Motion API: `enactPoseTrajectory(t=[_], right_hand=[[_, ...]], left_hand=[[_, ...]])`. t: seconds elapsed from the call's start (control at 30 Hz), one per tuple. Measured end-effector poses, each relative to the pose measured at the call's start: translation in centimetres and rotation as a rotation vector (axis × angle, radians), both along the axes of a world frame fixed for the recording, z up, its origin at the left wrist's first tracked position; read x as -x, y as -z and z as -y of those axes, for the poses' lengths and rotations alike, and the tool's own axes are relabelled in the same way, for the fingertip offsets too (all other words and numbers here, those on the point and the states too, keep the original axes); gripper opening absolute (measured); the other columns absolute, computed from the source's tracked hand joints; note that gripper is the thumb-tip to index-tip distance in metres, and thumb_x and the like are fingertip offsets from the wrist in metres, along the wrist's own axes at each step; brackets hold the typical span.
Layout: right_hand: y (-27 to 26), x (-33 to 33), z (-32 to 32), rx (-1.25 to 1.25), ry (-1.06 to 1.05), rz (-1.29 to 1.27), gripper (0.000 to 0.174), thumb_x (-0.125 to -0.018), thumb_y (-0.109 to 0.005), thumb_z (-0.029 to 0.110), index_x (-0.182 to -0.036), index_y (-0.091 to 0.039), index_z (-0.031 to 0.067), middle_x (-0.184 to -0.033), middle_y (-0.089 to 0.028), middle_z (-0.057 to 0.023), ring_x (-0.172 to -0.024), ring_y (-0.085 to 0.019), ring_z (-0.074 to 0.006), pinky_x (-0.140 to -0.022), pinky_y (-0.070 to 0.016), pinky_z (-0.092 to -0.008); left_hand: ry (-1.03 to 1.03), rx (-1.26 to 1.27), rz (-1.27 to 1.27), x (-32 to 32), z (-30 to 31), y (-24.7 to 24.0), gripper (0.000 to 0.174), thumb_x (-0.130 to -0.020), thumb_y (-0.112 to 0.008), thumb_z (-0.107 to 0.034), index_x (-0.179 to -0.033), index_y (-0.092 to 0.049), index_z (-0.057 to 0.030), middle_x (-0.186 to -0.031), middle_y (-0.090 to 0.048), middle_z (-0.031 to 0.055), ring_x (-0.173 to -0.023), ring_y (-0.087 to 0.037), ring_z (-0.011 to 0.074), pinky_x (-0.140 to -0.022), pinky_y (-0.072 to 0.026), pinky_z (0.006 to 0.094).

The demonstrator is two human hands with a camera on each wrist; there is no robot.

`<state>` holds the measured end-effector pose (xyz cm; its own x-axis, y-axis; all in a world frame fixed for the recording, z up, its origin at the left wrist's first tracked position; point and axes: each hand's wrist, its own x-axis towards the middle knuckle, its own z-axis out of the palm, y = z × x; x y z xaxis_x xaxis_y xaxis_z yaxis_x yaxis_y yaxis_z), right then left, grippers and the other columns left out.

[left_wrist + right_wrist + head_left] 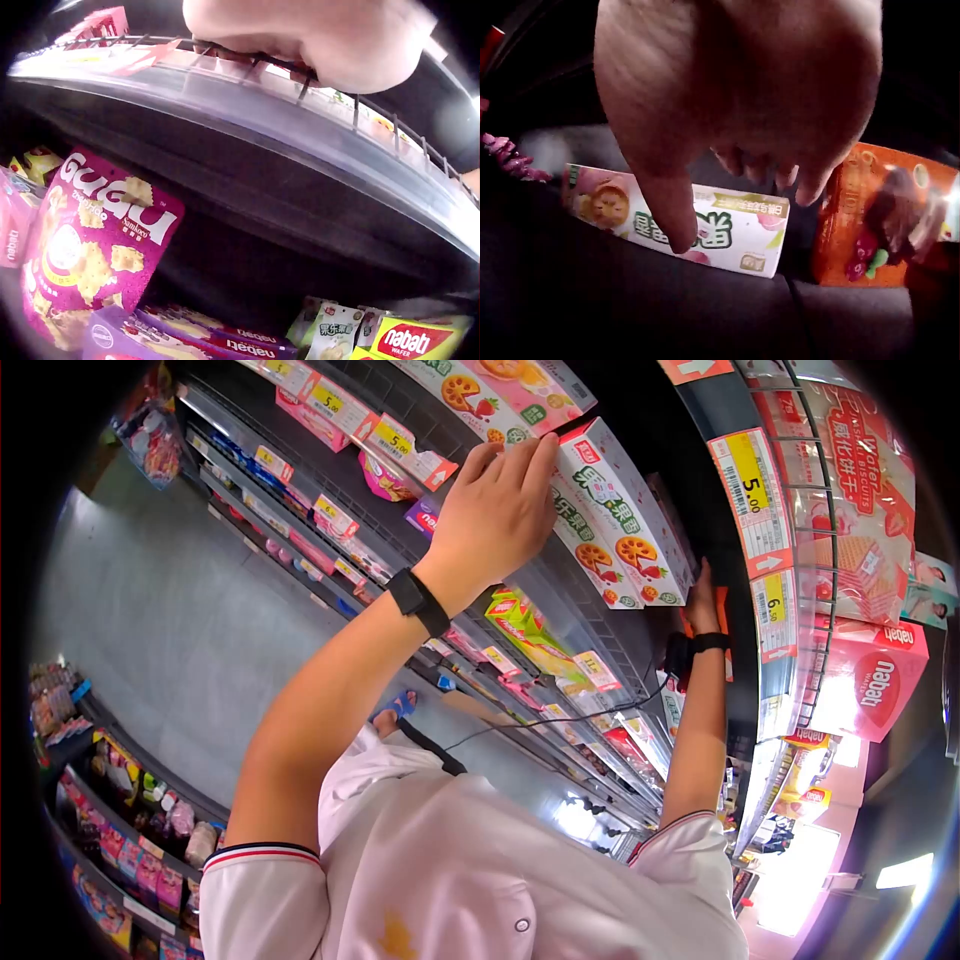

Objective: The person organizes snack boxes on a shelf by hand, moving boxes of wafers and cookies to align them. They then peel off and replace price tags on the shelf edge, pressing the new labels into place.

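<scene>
In the head view my left hand (pixel 495 510) reaches over the shelf's front edge, fingers bent against the edges of white fruit-printed boxes (pixel 605 520); its thumb is hidden. The left wrist view shows that hand (pixel 307 37) above the wire guard (pixel 356 112), fingertips partly hidden behind it. Beyond the boxes, my right hand (pixel 703 600) is near their far lower end. In the right wrist view the thumb of this hand (pixel 735 90) lies over a white box (pixel 742 236) with a peach print, and its fingers hang loosely towards an orange box (pixel 885 217).
A lower shelf holds a magenta Gugu bag (pixel 101 247), purple Nabati boxes (pixel 187 337) and small packets. Price tags (pixel 750 485) line a shelf edge beside pink wafer packs (pixel 865 510). A black cable (pixel 560 720) hangs between the arms. Another stocked shelf (pixel 125 870) stands across the aisle.
</scene>
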<state>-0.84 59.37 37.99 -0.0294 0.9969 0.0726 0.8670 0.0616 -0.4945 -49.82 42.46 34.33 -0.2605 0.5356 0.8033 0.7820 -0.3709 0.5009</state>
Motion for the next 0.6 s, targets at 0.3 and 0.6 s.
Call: enactPoseTrajectory(t=[0.3,0.6], right_hand=[[-4.2,4.2,5.6,-0.134,-0.015,0.382,0.041,-0.09,-0.074,0.013,-0.129,-0.068,0.0002,-0.118,-0.073,-0.0203,-0.11,-0.069,-0.0334,-0.094,-0.0529,-0.0397],[-8.0,10.4,16.7,-0.351,0.159,0.026,0.051,-0.099,-0.074,0.04,-0.127,-0.069,-0.0023,-0.133,-0.069,-0.0117,-0.119,-0.063,-0.023,-0.105,-0.045,-0.0349]], left_hand=[[0.039,0.074,-0.019,0.1,0.5,-0.5,0.052,-0.092,-0.062,-0.01,-0.141,-0.05,0.0015,-0.124,-0.065,0.0164,-0.113,-0.064,0.0304,-0.108,-0.0433,0.0445],[0.068,0.083,-0.038,0.4,0.9,-1.0,0.054,-0.096,-0.063,-0.016,-0.145,-0.048,-0.0004,-0.122,-0.064,0.0184,-0.114,-0.061,0.0379,-0.107,-0.0427,0.0484]])
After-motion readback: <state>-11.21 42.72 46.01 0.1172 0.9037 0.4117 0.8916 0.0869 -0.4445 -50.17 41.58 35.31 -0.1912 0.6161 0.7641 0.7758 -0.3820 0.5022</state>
